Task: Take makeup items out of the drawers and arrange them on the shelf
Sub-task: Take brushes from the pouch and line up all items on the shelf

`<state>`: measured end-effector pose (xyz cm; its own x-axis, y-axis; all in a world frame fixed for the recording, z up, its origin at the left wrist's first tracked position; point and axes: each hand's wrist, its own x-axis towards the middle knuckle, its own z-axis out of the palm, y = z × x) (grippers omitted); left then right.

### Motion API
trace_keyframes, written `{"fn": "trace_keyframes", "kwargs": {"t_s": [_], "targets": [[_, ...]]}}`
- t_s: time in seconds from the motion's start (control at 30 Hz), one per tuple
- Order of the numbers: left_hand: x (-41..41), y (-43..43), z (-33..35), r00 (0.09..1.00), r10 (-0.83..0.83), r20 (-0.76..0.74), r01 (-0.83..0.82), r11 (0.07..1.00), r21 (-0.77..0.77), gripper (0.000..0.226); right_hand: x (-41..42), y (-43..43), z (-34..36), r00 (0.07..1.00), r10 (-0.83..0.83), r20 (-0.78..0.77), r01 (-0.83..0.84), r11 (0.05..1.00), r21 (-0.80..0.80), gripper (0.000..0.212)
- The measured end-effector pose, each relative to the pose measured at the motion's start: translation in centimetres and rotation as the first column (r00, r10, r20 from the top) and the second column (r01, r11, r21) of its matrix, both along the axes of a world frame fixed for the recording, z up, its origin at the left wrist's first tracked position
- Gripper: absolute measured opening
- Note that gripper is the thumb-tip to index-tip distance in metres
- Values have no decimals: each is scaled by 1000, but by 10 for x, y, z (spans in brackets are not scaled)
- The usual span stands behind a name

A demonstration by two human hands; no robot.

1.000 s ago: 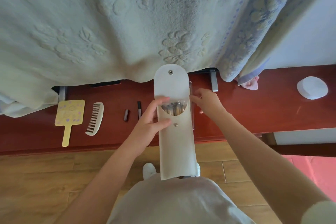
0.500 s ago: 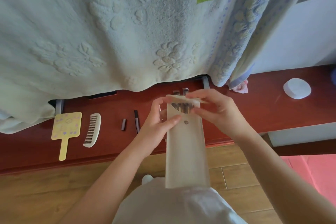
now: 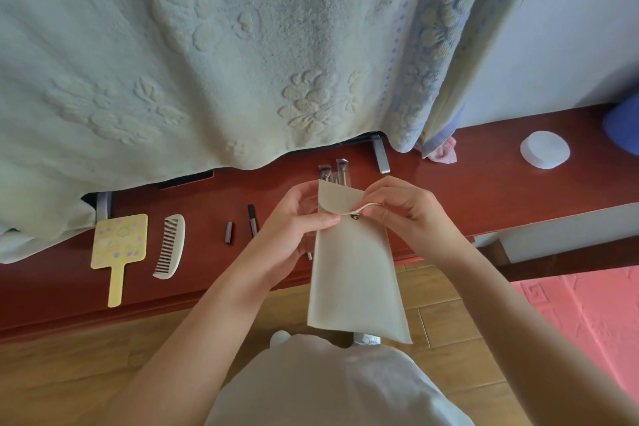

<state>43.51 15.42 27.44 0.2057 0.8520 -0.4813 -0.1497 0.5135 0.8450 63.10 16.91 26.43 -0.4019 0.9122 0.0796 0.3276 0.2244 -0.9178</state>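
Observation:
Both my hands hold a long cream brush pouch [image 3: 356, 270] upright over the front edge of the red-brown shelf [image 3: 484, 190]. My left hand [image 3: 294, 218] grips its upper left side with the thumb on the folded flap. My right hand [image 3: 401, 207] pinches the flap's rounded edge down at the metal snap. Two wrapped makeup brushes [image 3: 333, 173] lie on the shelf just behind the pouch top. To the left on the shelf lie a yellow hand mirror [image 3: 117, 245], a white comb [image 3: 170, 245], a small dark tube [image 3: 228, 232] and a dark pencil [image 3: 252, 220].
A pale embossed towel [image 3: 193, 55] and a blue-patterned towel [image 3: 439, 55] hang over the back of the shelf. A round white pad [image 3: 544, 149] and a pink cloth [image 3: 442, 153] sit at the right. Wooden floor [image 3: 69, 367] lies below, with a pink mat [image 3: 584, 315] at the right.
The pouch flap, open and standing up one second ago, has been folded down over the brush tips. My right hand moved from beside the pouch onto the flap.

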Motion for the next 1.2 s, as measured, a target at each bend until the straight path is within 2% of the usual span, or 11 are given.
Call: {"fn": "trace_keyframes", "kwargs": {"t_s": [0.17,0.27,0.47,0.57,0.77,0.9,1.0,1.1,1.2], "targets": [[-1,2,-1,998,-33,59,39,995,-95,55,2,-3,-6,999,-10,38,9,1000,19,13],[-1,4,-2,994,-24,109,41,988,-149,40,2,-3,-9,997,-13,75,9,999,49,14],[-2,11,1,986,-88,141,120,965,-234,34,1,1,-11,998,-22,63,20,999,25,14],[-2,14,-1,987,-83,135,119,950,-288,36,1,3,-13,997,-15,81,13,1000,26,14],[-3,17,-8,986,6,164,58,921,-386,50,2,4,-14,984,45,172,-70,988,139,18],[-1,17,-10,988,-26,154,81,929,-361,50,3,-1,-16,969,44,245,-100,970,220,22],[3,13,-12,988,-78,131,108,965,-240,39,6,-3,-20,957,13,291,-104,948,300,26],[9,8,-17,998,-18,61,24,994,-109,52,8,-4,-23,956,-19,292,-89,930,355,24],[15,6,-20,997,22,75,-18,999,-42,63,9,-7,-23,965,-59,254,-30,943,332,24]]}}
